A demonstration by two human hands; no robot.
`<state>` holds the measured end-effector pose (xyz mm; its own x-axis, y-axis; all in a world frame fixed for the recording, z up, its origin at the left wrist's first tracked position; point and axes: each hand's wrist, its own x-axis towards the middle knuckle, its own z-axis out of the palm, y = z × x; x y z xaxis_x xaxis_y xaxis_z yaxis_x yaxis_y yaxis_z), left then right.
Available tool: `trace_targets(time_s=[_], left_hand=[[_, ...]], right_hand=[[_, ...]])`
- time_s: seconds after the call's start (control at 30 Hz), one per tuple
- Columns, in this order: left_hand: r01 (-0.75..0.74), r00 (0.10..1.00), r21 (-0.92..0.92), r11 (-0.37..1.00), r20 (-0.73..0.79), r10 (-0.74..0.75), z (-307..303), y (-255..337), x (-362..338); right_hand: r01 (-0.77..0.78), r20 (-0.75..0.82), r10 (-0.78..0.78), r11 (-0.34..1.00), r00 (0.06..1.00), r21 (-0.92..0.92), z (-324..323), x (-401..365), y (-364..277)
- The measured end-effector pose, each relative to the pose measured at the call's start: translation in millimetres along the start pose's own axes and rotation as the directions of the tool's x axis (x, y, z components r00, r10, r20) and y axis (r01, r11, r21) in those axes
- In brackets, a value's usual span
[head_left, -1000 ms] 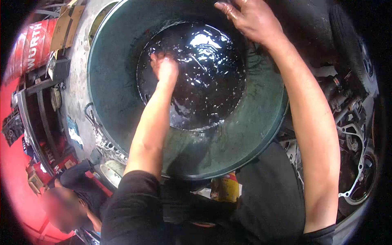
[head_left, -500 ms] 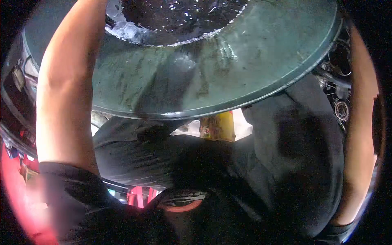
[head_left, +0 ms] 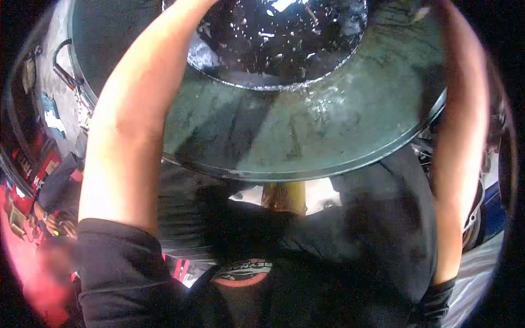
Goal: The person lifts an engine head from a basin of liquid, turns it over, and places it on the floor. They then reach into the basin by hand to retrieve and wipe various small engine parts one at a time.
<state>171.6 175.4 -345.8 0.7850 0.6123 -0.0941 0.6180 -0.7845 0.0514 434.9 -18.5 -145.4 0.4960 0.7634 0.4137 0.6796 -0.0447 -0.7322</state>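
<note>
Bordering my round green tub (head_left: 306,131): yellow container (head_left: 296,197), black-clothed legs (head_left: 383,202).
Grip: I cannot tell; left hand beyond frame, right hand (head_left: 425,12) cropped.

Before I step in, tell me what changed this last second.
The view has shifted, so the green tub sits higher in the picture. The left hand, at the dark liquid a second ago, is now beyond the top edge; the right hand is mostly cut off. Any grip is hidden. The liquid remains in the tub.
</note>
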Motion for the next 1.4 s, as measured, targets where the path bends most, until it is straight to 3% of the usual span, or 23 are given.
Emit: trace_targets(time_s=[0.03,0.1,0.13,0.17,0.23,0.27,0.3,0.37,0.4,0.43,0.47,0.5,0.53,0.6,0.67,0.7,0.73,0.77,0.8,0.9,1.03,1.17,1.4], left_hand=[[-0.001,0.999,-0.021,1.0,-0.051,0.0,6.3,-2.2,-4.1],[-0.138,0.966,0.238,0.961,0.245,0.078,-12.2,13.1,-12.4],[0.043,0.902,0.083,0.996,0.426,-0.074,-32.6,27.2,-19.0],[0.112,0.979,-0.04,0.993,0.176,-0.103,-46.2,50.8,-34.6],[0.196,0.931,-0.036,0.98,0.319,-0.175,-50.1,66.5,-56.7],[0.212,0.9,-0.061,0.975,0.402,-0.171,-49.4,70.3,-65.4],[0.192,0.914,-0.093,0.977,0.38,-0.143,-60.0,79.0,-77.5],[0.101,0.943,-0.126,0.987,0.328,-0.054,-40.5,71.1,-99.2],[0.016,0.95,-0.185,0.983,0.311,0.043,-36.3,67.0,-105.4],[0.12,0.963,-0.266,0.956,0.265,-0.047,-33.8,69.6,-115.5],[0.087,0.964,-0.209,0.974,0.264,-0.03,-5.1,54.6,-128.2],[0.275,0.898,-0.213,0.938,0.404,-0.172,-41.9,73.5,-131.3],[0.359,0.828,-0.173,0.917,0.513,-0.227,-58.6,83.4,-133.8],[0.312,0.816,-0.143,0.939,0.547,-0.188,-71.3,91.0,-143.6],[0.302,0.807,-0.117,0.946,0.56,-0.189,-78.2,103.3,-151.0],[0.292,0.81,-0.114,0.95,0.557,-0.182,-73.3,104.3,-152.7],[0.275,0.825,-0.129,0.953,0.541,-0.165,-67.9,104.2,-153.3],[0.283,0.817,-0.126,0.951,0.551,-0.17,-73.8,107.8,-149.8],[0.282,0.815,-0.12,0.952,0.553,-0.172,-77.3,109.0,-146.1],[0.248,0.822,-0.086,0.965,0.546,-0.163,-75.0,113.0,-149.7],[0.256,0.826,-0.062,0.965,0.533,-0.185,-69.1,117.9,-144.3],[0.17,0.896,-0.06,0.984,0.426,-0.129,-71.4,117.8,-153.0],[0.209,0.891,0.014,0.978,0.409,-0.197,-67.4,133.9,-151.4]], right_hand=[[-0.007,-0.021,0.008,0.999,1.0,0.054,5.8,-2.7,-0.6],[-0.068,-0.015,0.072,0.977,0.997,0.2,25.9,-17.4,0.4],[-0.286,0.119,0.272,0.949,0.955,0.131,31.6,-25.4,-0.5],[-0.497,0.237,0.478,0.867,0.846,0.027,40.2,-32.3,0.3],[-0.413,0.449,0.438,0.897,0.779,-0.158,45.9,-39.6,1.9],[-0.463,0.455,0.494,0.866,0.741,-0.186,53.6,-50.1,-1.2],[-0.508,0.452,0.546,0.834,0.705,-0.215,61.0,-56.4,-4.8],[-0.529,0.634,0.569,0.801,0.524,-0.282,50.4,-53.1,-17.9],[-0.318,0.526,0.492,0.865,0.694,-0.389,49.3,-67.0,-18.2],[-0.105,0.43,0.361,0.852,0.828,-0.513,42.6,-77.2,-20.4],[-0.084,0.391,0.289,0.882,0.874,-0.464,21.1,-72.6,-23.0],[-0.053,0.356,0.212,0.911,0.91,-0.409,-5.4,-68.0,-28.0],[-0.156,0.306,0.267,0.927,0.914,-0.341,-41.5,-63.6,-43.0],[-0.233,0.144,0.279,0.933,0.949,-0.275,-107.9,-76.3,-58.6],[-0.599,-0.104,0.59,0.793,0.801,-0.113,-159.8,-113.3,-82.4],[-0.583,-0.242,0.552,0.809,0.798,-0.076,-177.9,-147.4,-76.1],[-0.581,-0.254,0.532,0.791,0.808,-0.19,-199.3,-188.6,-71.4],[-0.683,-0.224,0.645,0.699,0.73,-0.211,-214.0,-232.6,-72.5],[-0.683,-0.208,0.651,0.698,0.73,-0.212,-220.0,-294.5,-58.6],[-0.858,-0.018,0.919,0.36,0.393,-0.368,-219.4,-396.9,-80.2],[-0.866,0.093,0.987,0.162,0.133,-0.473,-222.4,-454.3,-124.3],[-0.864,0.114,0.991,0.112,0.064,-0.491,-228.5,-459.8,-141.0],[-0.85,0.148,0.988,0.115,0.044,-0.515,-231.7,-453.1,-145.2]])
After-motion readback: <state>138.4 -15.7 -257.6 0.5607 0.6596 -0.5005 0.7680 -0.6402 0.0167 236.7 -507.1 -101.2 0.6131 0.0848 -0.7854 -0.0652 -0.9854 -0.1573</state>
